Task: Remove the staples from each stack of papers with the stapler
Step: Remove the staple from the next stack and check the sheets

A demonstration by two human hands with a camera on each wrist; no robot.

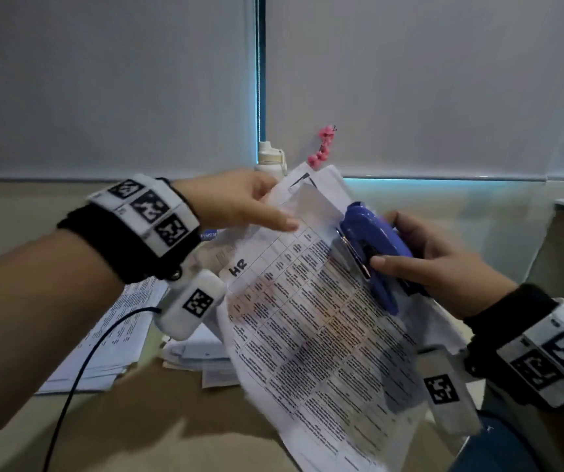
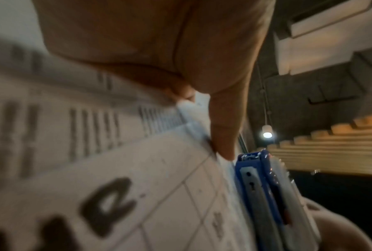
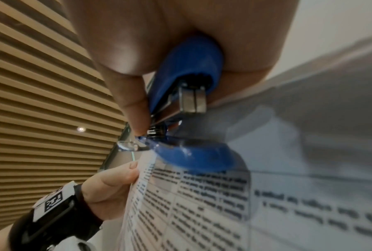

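Observation:
A stack of printed papers [image 1: 311, 321] with a table of text hangs in the air above the desk. My left hand [image 1: 239, 202] pinches its top corner, thumb lying across the front sheet. My right hand [image 1: 433, 257] grips a blue stapler [image 1: 372, 247] at the stack's upper right edge, thumb on its side. The right wrist view has the blue stapler [image 3: 187, 81] with its metal end against the paper's [image 3: 202, 203] edge. In the left wrist view the stapler [image 2: 266, 195] lies right beside my thumb on the paper [image 2: 138, 169]. The staple itself is hidden.
More stacks of papers [image 1: 110, 338] lie on the tan desk [image 1: 158, 420] under my left arm. A white bottle [image 1: 270, 160] and pink flowers [image 1: 323, 146] stand at the back by the window blinds. A black cable [image 1: 80, 369] trails from my left wrist.

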